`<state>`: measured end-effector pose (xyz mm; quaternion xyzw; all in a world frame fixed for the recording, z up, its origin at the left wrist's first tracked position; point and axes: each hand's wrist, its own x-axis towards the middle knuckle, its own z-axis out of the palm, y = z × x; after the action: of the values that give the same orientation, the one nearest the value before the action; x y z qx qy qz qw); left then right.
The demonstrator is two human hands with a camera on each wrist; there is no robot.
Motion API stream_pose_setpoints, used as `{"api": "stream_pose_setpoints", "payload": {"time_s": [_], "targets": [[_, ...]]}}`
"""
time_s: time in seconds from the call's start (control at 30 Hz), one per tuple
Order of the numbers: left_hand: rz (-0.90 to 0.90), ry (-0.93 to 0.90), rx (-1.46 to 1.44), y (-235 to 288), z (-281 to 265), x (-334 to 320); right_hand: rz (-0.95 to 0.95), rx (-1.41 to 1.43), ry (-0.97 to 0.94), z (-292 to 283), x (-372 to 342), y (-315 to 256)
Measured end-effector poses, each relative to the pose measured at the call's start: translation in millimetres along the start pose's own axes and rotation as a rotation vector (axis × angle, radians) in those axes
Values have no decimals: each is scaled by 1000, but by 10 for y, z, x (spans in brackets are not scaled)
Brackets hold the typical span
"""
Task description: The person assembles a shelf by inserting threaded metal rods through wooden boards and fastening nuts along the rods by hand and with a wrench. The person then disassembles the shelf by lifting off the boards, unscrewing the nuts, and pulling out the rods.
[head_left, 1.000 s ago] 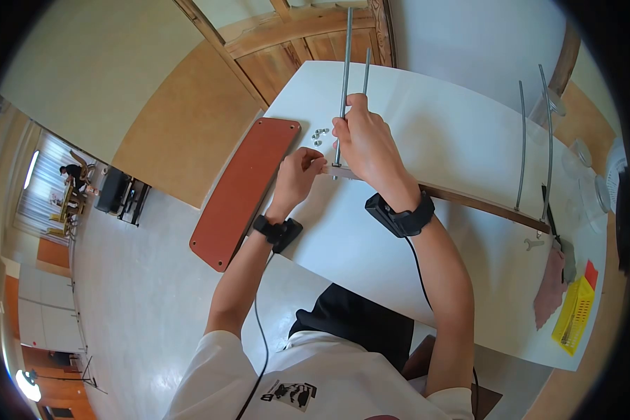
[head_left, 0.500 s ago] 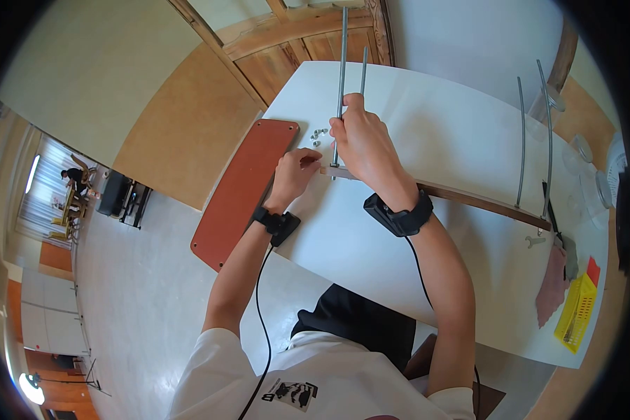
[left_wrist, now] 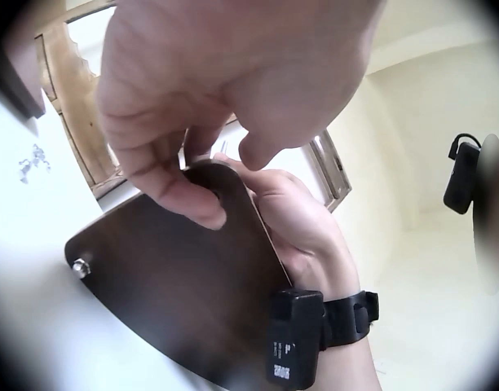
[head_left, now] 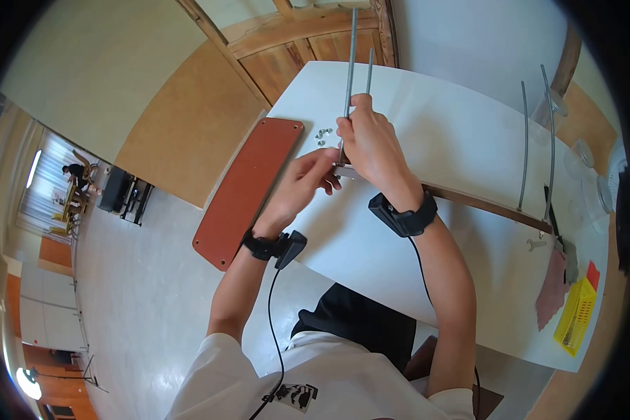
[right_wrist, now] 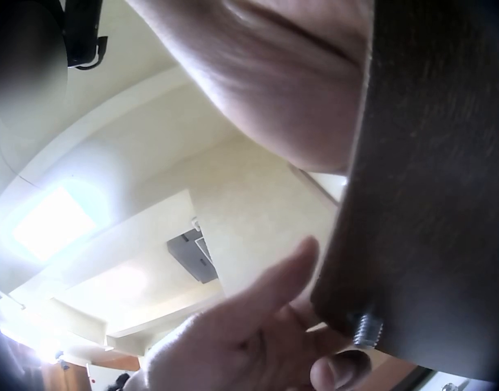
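Note:
A dark brown board (head_left: 479,199) is held tilted up on edge over the white table, with upright metal rods at its corners. My right hand (head_left: 374,147) grips the near left rod (head_left: 352,63) just above the board. My left hand (head_left: 297,185) is at the foot of that rod. In the left wrist view its fingertip lies over the underside of the board (left_wrist: 176,269) at a corner, and a nut (left_wrist: 80,267) shows at another corner. The right wrist view shows a threaded rod end (right_wrist: 368,330) sticking out beside the left thumb and fingers, which are spread apart.
A reddish-brown board (head_left: 248,189) with corner holes lies along the table's left edge. Several loose nuts (head_left: 322,136) sit beyond my left hand. At right are a small wrench (head_left: 536,245), a pink cloth (head_left: 551,290), a yellow basket (head_left: 576,318) and clear jars (head_left: 598,192).
My left hand has moved right and turned, from beside the board's end to the rod's foot, its fingers now reaching under the corner. The right hand keeps its grip.

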<state>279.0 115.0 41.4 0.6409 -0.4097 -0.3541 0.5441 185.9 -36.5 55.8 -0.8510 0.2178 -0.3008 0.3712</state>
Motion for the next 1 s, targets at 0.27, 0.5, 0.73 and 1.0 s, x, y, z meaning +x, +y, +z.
{"api": "stream_pose_setpoints", "payload": {"time_s": [0.27, 0.5, 0.73, 1.0], "targets": [[-66, 75, 1, 41, 99, 122, -90, -115, 28, -42, -53, -10], [-50, 84, 46, 89, 86, 125, -237, -333, -382, -680, -501, 205], [-108, 20, -108, 124, -42, 371, -328, -437, -424, -560, -534, 363], [-24, 180, 182, -154, -339, 198, -180, -451, -542, -742, -436, 218]]}}
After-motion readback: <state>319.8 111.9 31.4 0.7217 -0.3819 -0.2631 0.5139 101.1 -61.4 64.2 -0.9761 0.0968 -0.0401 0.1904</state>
